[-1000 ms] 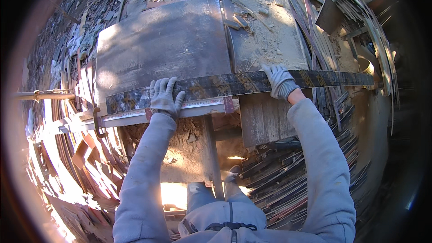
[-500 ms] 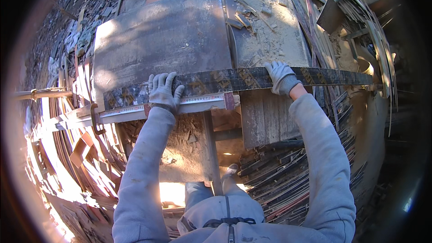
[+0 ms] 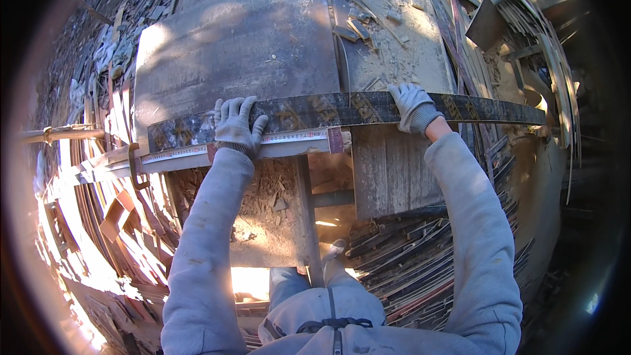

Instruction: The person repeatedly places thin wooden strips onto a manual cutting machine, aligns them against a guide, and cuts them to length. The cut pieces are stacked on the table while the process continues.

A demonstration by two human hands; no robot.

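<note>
A long, narrow black board strip (image 3: 299, 116) with faded yellowish markings lies crosswise over the metal table. My left hand (image 3: 239, 125), in a pale grey glove, rests on its left part with fingers spread and thumb apart. Toward the right part, my gloved right hand (image 3: 414, 109) grips the strip, its fingers bent over the far edge. Along the strip's near side runs a straight metal bar with a measuring scale (image 3: 296, 137), partly covered by my left hand. A rusty clamp (image 3: 136, 165) sits at the bar's left.
The dark metal tabletop (image 3: 236, 52) stretches beyond the strip, with wood scraps (image 3: 355, 28) and sawdust on its right panel. Long thin offcuts (image 3: 420, 256) are heaped below right, with more at both sides. A wooden pole (image 3: 66, 135) juts in from the left.
The view has shifted slightly. My left hand's fingers have moved a little leftward on the strip, while my right hand keeps its place on it.
</note>
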